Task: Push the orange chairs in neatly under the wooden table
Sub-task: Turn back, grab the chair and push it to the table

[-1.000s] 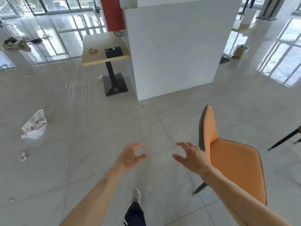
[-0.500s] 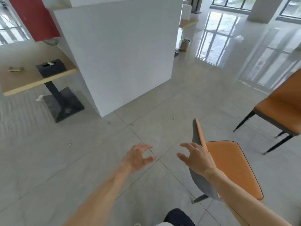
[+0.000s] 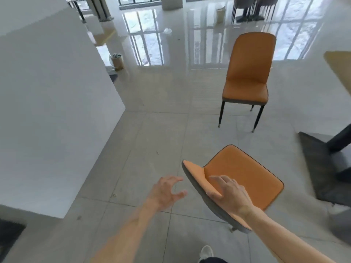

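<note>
Here, two chairs to be dealt with: a near orange padded chair with grey shell back and thin dark metal legs (image 3: pixel 241 177), standing just below the camera, and a second orange padded chair of the same pattern (image 3: pixel 247 73), standing well apart on the glossy grey tiled floor (image 3: pixel 161 130). At the right edge, only a corner of the pale wooden table top (image 3: pixel 340 67) and its dark pedestal base plate (image 3: pixel 322 168) in view.

Handling, as a judgement: probably light and rigid, with a stiff shell under soft upholstery; narrow leg tips likely to slide readily on polished tile, so prone to swivel if pushed off-centre. Best purchase at the top edge of the backrest, both sides, for a straight push.

Right hand (image 3: pixel 230 192): laid over the top edge of the near backrest, fingers on the orange front face, thumb curled behind the rim. Left hand (image 3: pixel 167 190): clear of the chair, just beside the backrest's left end, fingers and thumb half curled with a gap between, holding nothing.
</note>
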Demonstrator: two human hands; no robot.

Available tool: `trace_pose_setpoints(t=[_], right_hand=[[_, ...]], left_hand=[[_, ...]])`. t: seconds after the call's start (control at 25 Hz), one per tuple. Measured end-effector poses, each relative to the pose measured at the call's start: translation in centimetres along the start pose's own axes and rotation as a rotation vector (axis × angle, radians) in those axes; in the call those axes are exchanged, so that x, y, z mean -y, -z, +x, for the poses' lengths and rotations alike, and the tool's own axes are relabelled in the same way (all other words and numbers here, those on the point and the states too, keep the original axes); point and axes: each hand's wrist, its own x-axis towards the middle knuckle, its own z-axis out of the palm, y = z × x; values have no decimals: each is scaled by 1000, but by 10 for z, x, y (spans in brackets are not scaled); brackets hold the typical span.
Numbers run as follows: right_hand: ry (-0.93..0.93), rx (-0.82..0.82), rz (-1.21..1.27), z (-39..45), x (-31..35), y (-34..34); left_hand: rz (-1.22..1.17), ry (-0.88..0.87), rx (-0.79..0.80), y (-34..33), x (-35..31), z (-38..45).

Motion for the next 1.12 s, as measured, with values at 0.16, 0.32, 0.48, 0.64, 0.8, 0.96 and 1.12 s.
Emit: trace_pose_setpoints(t=[0.16,0.32,0.48,0.64,0.8,0.96,1.12], right_hand=[[-179,-41,55,-1,-18,-4],[-404,-44,118,-6,-21,-19],[-649,-96,191,-14,4,-47],[-913,-220,237,-20,49,-76],[-1008,-259,144,-20,85,-87],[-1033,-282,140,-22,98,-92],[-1033,-279,128,-23,99,-95]], left_hand=[[128,-165,115,3,-12,60],[331,-379,263,0,-11,114],[492,-543,410,-8,3,152],[463,-675,470,-11,22,163],[476,-723,478,-11,26,168],[443,-734,437,-16,27,163],[438,-725,405,-19,28,161]])
